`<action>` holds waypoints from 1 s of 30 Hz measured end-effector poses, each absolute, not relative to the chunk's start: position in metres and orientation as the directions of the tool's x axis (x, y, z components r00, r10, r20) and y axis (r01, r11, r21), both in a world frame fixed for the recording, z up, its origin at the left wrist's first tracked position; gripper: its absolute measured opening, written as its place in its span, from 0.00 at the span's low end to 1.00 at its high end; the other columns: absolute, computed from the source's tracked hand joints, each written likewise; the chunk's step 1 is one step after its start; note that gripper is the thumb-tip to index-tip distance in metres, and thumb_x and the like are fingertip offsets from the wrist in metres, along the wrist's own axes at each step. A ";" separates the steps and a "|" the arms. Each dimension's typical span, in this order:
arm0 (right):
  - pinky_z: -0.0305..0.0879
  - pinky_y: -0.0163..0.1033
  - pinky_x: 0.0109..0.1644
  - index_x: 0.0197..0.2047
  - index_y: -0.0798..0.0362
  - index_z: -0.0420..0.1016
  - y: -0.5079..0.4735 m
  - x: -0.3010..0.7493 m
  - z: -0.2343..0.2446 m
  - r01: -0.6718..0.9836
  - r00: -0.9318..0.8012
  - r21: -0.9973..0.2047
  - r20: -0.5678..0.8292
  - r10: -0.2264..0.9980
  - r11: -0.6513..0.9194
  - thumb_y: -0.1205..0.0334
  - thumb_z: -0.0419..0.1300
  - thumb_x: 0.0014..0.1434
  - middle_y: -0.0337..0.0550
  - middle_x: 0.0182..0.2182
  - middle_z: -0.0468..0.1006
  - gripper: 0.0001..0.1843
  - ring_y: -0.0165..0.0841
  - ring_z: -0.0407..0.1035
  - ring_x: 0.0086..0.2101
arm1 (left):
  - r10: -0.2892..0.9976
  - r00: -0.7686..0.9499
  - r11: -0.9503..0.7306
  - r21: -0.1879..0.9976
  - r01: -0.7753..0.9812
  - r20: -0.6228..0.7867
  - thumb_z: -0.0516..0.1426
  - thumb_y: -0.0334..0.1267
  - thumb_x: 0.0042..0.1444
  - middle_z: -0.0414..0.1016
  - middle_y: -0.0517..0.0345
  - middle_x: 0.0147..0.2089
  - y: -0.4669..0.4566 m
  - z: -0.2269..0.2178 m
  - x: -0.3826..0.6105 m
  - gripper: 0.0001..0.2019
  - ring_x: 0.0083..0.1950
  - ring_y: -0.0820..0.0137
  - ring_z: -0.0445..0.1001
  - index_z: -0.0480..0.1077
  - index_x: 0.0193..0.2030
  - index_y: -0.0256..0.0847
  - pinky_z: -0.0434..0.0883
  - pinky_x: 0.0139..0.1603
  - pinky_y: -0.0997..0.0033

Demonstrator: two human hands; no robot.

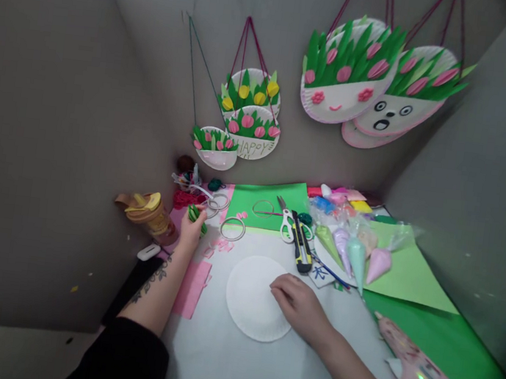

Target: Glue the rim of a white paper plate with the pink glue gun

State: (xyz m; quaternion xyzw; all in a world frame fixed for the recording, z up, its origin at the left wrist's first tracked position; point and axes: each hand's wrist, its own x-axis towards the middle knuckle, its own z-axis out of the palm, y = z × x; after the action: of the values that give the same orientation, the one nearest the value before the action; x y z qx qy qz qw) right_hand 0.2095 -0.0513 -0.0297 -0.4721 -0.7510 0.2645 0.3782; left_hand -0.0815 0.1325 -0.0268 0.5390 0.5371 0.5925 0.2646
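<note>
My left hand (189,231) is closed around a small bundle of green paper leaves (193,213) at the left of the table. Before me lies a round white paper plate (249,296), flat on the table. My right hand (298,306) is over the plate's right side with its fingers curled together; their undersides are hidden. Pink paper cut-outs (223,245) lie between the left hand and the plate. Beside my left forearm is a pink paper strip (192,289).
Silver rings (232,229), scissors (286,221) and a box cutter (301,244) lie beyond the plate. Bags of coloured clay (355,254) sit right, above a pink glue gun (416,363) with a green light. A brown cup (152,217) stands left. Decorated plates (346,102) hang behind.
</note>
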 end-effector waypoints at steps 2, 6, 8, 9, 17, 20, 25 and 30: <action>0.65 0.41 0.42 0.35 0.51 0.72 -0.051 0.209 -0.029 0.507 -0.266 -0.758 0.317 0.911 0.411 0.68 0.51 0.63 0.44 0.32 0.76 0.09 0.36 0.70 0.37 | 0.896 -0.282 -0.273 0.926 0.261 0.344 0.59 0.48 0.49 0.67 0.62 0.28 0.137 -0.028 -0.082 0.15 0.29 0.74 0.67 0.69 0.37 0.38 0.65 0.32 0.76; 0.65 0.41 0.42 0.35 0.51 0.72 -0.051 0.208 -0.029 0.509 -0.267 -0.757 0.314 0.911 0.410 0.68 0.51 0.64 0.44 0.32 0.76 0.09 0.36 0.70 0.37 | 0.892 -0.293 -0.254 0.917 0.307 0.345 0.52 0.52 0.55 0.66 0.62 0.26 0.140 -0.026 -0.080 0.16 0.26 0.75 0.65 0.67 0.35 0.39 0.63 0.29 0.76; 0.65 0.41 0.42 0.35 0.51 0.72 -0.051 0.208 -0.029 0.511 -0.271 -0.753 0.316 0.909 0.414 0.68 0.51 0.64 0.44 0.32 0.77 0.09 0.36 0.71 0.37 | 0.899 -0.263 -0.245 0.900 0.361 0.350 0.52 0.52 0.55 0.66 0.61 0.26 0.138 -0.025 -0.079 0.16 0.27 0.74 0.65 0.67 0.34 0.39 0.63 0.29 0.76; 0.65 0.41 0.42 0.35 0.51 0.72 -0.051 0.208 -0.029 0.512 -0.272 -0.751 0.318 0.908 0.417 0.68 0.52 0.63 0.44 0.32 0.77 0.09 0.36 0.71 0.37 | 0.908 -0.234 -0.238 0.887 0.395 0.348 0.53 0.51 0.55 0.66 0.61 0.26 0.137 -0.024 -0.079 0.16 0.27 0.74 0.66 0.67 0.34 0.39 0.64 0.30 0.76; 0.66 0.42 0.42 0.35 0.51 0.72 -0.052 0.208 -0.029 0.511 -0.275 -0.752 0.315 0.908 0.416 0.68 0.52 0.63 0.44 0.32 0.77 0.09 0.36 0.70 0.37 | 0.978 0.053 -0.168 0.607 0.777 0.202 0.53 0.48 0.57 0.75 0.53 0.35 0.138 0.003 -0.065 0.15 0.40 0.65 0.74 0.72 0.37 0.39 0.67 0.40 0.70; 0.66 0.42 0.42 0.34 0.51 0.72 -0.052 0.208 -0.029 0.516 -0.272 -0.750 0.314 0.909 0.414 0.68 0.52 0.63 0.44 0.32 0.77 0.09 0.36 0.70 0.37 | 0.992 0.112 -0.123 0.421 0.899 0.053 0.60 0.46 0.52 0.76 0.49 0.35 0.145 0.006 -0.054 0.12 0.44 0.58 0.75 0.74 0.35 0.39 0.68 0.44 0.64; 0.66 0.41 0.42 0.34 0.51 0.72 -0.052 0.208 -0.027 0.517 -0.269 -0.752 0.312 0.911 0.410 0.68 0.52 0.63 0.44 0.32 0.77 0.09 0.35 0.70 0.36 | 0.982 0.114 -0.089 0.168 0.982 -0.149 0.56 0.43 0.60 0.72 0.48 0.51 0.153 0.002 -0.041 0.16 0.49 0.62 0.73 0.70 0.50 0.37 0.72 0.49 0.56; 0.66 0.41 0.42 0.35 0.51 0.72 -0.052 0.209 -0.028 0.520 -0.273 -0.746 0.317 0.908 0.417 0.68 0.52 0.63 0.44 0.32 0.77 0.09 0.35 0.70 0.36 | 0.968 0.122 -0.111 0.062 0.992 -0.220 0.56 0.42 0.61 0.69 0.48 0.55 0.153 0.005 -0.037 0.18 0.51 0.63 0.72 0.66 0.55 0.37 0.73 0.49 0.55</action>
State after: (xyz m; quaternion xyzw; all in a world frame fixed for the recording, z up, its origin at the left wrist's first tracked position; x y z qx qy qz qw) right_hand 0.2087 -0.0519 -0.0280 -0.4734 -0.7541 0.2599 0.3736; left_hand -0.0375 0.1527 0.0047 0.7427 0.6596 -0.0620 0.0970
